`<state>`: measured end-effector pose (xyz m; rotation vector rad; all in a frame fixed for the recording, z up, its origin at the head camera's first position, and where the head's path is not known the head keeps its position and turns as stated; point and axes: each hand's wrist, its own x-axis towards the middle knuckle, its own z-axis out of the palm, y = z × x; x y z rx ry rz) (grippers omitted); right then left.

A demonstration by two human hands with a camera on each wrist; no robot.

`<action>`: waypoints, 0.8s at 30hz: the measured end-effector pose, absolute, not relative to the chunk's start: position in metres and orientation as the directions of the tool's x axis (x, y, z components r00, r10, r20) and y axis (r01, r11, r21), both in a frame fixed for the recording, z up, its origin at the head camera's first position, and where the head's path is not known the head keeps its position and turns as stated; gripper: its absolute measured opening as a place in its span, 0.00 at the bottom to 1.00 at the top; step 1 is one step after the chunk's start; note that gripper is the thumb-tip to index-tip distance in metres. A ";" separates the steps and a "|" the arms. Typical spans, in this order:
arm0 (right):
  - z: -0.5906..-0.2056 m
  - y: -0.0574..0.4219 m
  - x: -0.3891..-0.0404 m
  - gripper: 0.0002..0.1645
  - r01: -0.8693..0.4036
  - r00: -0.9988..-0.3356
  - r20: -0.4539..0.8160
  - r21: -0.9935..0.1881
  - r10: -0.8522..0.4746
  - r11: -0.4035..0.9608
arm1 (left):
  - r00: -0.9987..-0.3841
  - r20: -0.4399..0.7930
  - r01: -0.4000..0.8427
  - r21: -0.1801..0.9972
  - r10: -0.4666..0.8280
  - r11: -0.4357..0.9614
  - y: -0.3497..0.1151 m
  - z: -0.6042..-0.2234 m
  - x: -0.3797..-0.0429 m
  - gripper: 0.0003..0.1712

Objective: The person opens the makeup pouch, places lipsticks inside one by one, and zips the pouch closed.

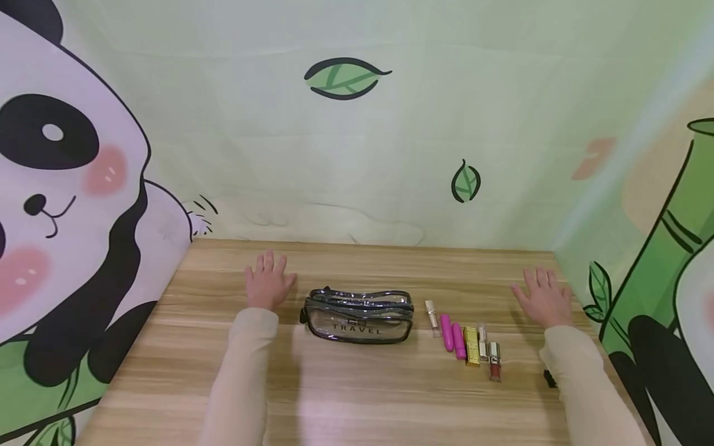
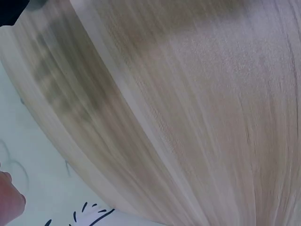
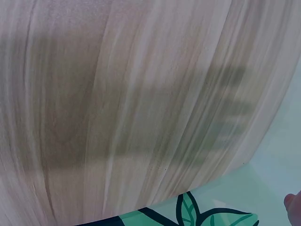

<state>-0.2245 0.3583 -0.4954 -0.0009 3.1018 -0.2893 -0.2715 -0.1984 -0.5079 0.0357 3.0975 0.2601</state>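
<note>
My left hand (image 1: 269, 285) is spread flat with straight fingers, left of a clear pouch (image 1: 359, 316) with black trim and the word TRAVEL. On the right, my right hand (image 1: 542, 298) is spread the same way and holds nothing. Between the pouch and that hand lies a slanting row of cosmetics: a slim clear-and-pale tube (image 1: 432, 318), two magenta tubes (image 1: 447, 332), a gold case (image 1: 471, 346), another clear tube (image 1: 483, 342) and a lip gloss tube (image 1: 494, 362) with dark red in it. Only fingertips (image 2: 10, 200) show in the left wrist view.
The wooden table (image 1: 357, 396) ends at the back against a pale green cloth (image 1: 240, 124) printed with pandas and leaves. A small black object (image 1: 550, 378) sticks out beside the right sleeve (image 1: 580, 359). Hand shadows fall on the wood in both wrist views.
</note>
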 end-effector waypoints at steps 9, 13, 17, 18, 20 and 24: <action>-0.488 0.358 -0.225 0.44 0.004 -0.999 -0.042 -0.181 -0.004 0.983 | -0.998 -0.050 0.014 0.185 0.024 0.983 -0.198 -0.495 -0.268 0.35; -0.486 0.357 -0.224 0.44 -0.003 -0.999 -0.043 -0.169 -0.010 0.986 | -0.998 -0.054 0.017 0.190 0.027 0.982 -0.199 -0.494 -0.267 0.35; -0.486 0.355 -0.225 0.46 -0.022 -0.998 -0.047 -0.177 -0.030 0.984 | -0.997 -0.062 0.025 0.182 0.037 0.983 -0.201 -0.495 -0.267 0.35; -0.486 0.355 -0.225 0.46 -0.025 -0.998 -0.050 -0.179 -0.034 0.983 | -0.997 -0.067 0.026 0.177 0.038 0.984 -0.201 -0.494 -0.266 0.35; -0.484 0.352 -0.225 0.47 -0.031 -0.998 -0.055 -0.185 -0.041 0.982 | -0.997 -0.072 0.029 0.176 0.042 0.984 -0.202 -0.494 -0.266 0.36; -0.480 0.348 -0.225 0.47 -0.037 -0.997 -0.064 -0.197 -0.051 0.980 | -0.996 -0.077 0.034 0.182 0.049 0.983 -0.204 -0.492 -0.263 0.36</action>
